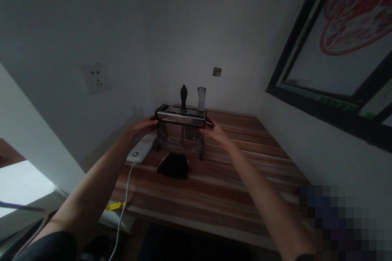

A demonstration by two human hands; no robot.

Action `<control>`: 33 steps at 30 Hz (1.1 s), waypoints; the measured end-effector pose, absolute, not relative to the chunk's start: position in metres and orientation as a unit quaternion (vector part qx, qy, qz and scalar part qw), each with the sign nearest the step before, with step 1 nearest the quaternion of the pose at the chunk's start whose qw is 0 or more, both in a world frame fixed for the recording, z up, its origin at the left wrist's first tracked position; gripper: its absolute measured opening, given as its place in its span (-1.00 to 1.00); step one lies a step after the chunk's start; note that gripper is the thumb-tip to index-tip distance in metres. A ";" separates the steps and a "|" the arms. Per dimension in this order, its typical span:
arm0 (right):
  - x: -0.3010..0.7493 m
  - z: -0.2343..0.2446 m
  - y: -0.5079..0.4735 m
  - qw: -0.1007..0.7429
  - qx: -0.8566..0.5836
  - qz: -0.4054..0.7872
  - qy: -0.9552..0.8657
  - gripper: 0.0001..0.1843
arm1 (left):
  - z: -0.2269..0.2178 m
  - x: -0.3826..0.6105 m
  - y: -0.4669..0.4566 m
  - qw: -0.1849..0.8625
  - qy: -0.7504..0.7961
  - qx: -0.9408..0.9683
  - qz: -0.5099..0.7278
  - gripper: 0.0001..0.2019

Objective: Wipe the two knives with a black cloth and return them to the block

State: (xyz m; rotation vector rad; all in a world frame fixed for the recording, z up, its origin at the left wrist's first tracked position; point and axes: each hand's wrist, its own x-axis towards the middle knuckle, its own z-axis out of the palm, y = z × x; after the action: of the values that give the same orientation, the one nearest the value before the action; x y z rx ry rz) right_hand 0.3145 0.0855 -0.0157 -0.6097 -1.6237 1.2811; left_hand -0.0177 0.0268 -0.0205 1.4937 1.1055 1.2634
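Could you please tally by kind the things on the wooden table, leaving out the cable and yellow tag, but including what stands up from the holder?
Clear-sided holder: 1
Upright pieces at its top, black handle and silvery piece: 2
White corded device: 1
Black flat item: 1
Total: 5

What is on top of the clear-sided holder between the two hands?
A black handle and a silvery upright piece rise from the holder; the spots beneath them are covered.
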 end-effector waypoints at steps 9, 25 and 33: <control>0.316 -0.016 0.088 0.475 -0.252 0.522 -0.662 -0.43 | -0.024 -0.019 0.033 0.450 0.449 0.547 0.545 -0.45; 0.329 -0.018 0.094 0.506 -0.222 0.540 -0.635 -0.37 | -0.014 0.000 0.035 0.441 0.419 0.551 0.572 -0.42; 0.369 0.002 0.091 0.524 -0.224 0.532 -0.626 -0.37 | 0.003 0.041 0.038 0.426 0.390 0.586 0.569 -0.42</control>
State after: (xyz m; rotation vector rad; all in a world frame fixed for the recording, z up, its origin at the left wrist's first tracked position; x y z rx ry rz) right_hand 0.3695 0.0911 0.0016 -0.5362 -1.4977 1.2744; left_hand 0.0409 0.0381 0.0033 1.4639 0.9740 1.4237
